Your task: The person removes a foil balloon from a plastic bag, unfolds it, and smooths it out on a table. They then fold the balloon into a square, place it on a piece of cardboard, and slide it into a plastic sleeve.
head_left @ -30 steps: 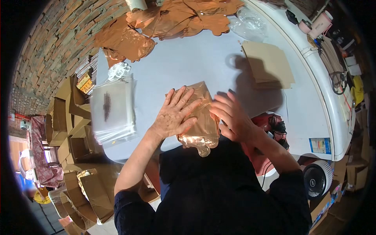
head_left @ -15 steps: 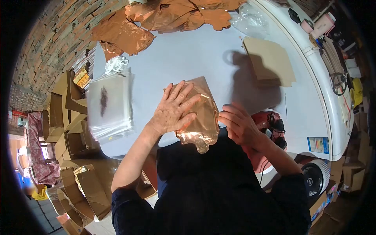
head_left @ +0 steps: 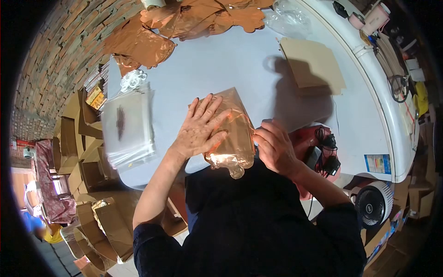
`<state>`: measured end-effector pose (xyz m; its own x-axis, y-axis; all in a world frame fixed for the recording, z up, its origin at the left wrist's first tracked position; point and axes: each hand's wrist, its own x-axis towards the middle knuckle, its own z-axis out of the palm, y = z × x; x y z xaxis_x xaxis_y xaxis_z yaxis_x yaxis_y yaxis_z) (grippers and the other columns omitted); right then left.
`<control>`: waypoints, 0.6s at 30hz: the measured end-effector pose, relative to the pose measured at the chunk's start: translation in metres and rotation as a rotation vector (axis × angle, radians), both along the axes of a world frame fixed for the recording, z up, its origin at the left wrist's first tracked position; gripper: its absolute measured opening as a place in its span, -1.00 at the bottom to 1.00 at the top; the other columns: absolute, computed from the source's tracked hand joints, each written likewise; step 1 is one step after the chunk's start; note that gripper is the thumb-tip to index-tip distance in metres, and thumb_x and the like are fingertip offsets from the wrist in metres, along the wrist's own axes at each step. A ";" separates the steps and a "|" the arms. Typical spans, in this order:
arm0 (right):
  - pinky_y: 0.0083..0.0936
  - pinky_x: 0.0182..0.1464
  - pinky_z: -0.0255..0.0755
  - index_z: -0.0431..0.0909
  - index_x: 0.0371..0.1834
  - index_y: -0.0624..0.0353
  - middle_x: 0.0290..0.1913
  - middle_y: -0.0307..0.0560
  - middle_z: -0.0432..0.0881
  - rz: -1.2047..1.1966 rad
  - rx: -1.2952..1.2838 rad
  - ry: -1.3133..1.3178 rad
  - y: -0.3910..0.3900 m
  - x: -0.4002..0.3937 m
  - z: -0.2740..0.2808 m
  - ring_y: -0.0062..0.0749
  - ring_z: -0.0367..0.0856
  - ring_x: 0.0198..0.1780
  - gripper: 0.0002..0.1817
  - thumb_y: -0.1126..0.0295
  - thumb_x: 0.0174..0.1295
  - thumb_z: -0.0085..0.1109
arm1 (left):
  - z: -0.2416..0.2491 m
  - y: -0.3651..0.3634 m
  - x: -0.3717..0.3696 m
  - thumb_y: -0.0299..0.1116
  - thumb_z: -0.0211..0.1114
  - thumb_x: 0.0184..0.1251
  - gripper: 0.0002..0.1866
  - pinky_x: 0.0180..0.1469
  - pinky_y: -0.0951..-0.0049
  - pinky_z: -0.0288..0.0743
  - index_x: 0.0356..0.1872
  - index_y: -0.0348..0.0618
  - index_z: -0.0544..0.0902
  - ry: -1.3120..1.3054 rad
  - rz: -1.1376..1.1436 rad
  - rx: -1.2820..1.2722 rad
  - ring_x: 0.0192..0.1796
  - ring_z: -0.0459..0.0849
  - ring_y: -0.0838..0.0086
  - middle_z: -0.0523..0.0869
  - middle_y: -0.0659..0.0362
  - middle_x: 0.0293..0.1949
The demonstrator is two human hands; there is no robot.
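A copper-coloured foil balloon (head_left: 238, 138), folded into a flat packet, lies at the table's near edge, its crinkled end with a rounded tab pointing toward my body. Spread over its left side is my left hand (head_left: 198, 131), palm down, fingers apart and pressing the foil flat. At the packet's right edge my right hand (head_left: 276, 147) has its fingers curled together, pinching the foil; the thumb is mostly hidden.
Clear plastic bags (head_left: 127, 127) are stacked at left, below white rings (head_left: 133, 81). More copper foil balloons (head_left: 198, 21) lie along the back. Cardboard sheets (head_left: 311, 64) sit at right. A red bag (head_left: 302, 141) with black cables and a fan (head_left: 371, 205) stand nearby.
The view has shifted slightly, showing more of the red bag and its cables. My left hand stays flat on the foil; my right fingers remain at its right edge, curled a bit more.
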<state>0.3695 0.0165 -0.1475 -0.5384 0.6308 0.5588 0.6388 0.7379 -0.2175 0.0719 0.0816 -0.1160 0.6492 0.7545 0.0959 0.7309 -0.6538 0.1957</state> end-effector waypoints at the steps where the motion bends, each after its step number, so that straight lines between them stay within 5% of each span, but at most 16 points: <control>1: 0.06 0.63 0.20 0.65 0.13 0.21 0.23 -0.06 0.59 -0.010 0.011 0.008 0.000 -0.001 -0.003 -0.05 0.46 0.44 -0.50 0.51 0.03 0.42 | 0.000 0.000 0.000 0.27 0.04 0.64 -0.29 0.78 -0.14 -0.29 0.66 0.22 0.39 0.007 0.001 -0.001 0.79 -0.03 0.04 0.16 0.04 0.75; 11: 0.14 0.65 0.05 0.66 0.33 0.06 0.31 -0.05 0.53 0.040 -0.210 0.033 0.001 -0.006 0.020 -0.02 0.36 0.51 -0.36 0.45 0.07 0.47 | 0.000 0.002 0.000 0.33 -0.05 0.65 -0.28 0.78 -0.11 -0.32 0.66 0.25 0.38 0.020 0.004 -0.015 0.79 -0.04 0.05 0.13 0.04 0.76; 18: 0.30 0.59 0.08 0.66 0.41 -0.02 0.46 0.10 0.46 -0.003 -0.137 0.007 -0.002 -0.026 0.019 0.14 0.34 0.53 -0.25 0.46 -0.01 0.49 | 0.001 0.001 0.000 -0.04 0.15 0.52 -0.31 0.78 -0.16 -0.26 0.67 0.27 0.37 0.032 -0.004 0.029 0.79 0.00 0.05 0.15 0.07 0.75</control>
